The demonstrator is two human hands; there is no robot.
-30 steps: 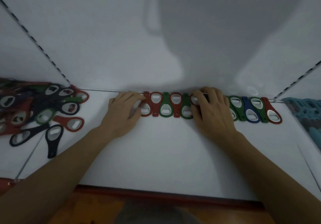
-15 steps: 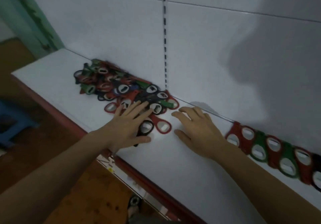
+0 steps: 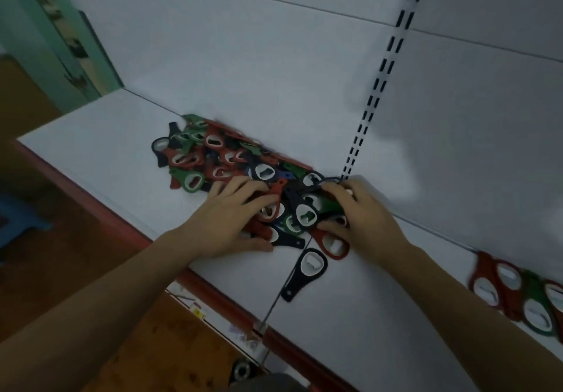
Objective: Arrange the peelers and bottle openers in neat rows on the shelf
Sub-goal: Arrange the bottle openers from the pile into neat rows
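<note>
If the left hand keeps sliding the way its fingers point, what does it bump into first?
Probably the black bottle opener in the pile, just past the fingertips of the left hand. The right hand lies just beyond it. Depth is hard to judge.

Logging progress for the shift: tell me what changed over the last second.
Both hands left the neat row and moved left to the pile of bottle openers. The left hand now presses flat on it; the right hand curls its fingers round several. The row itself stayed in line.
</note>
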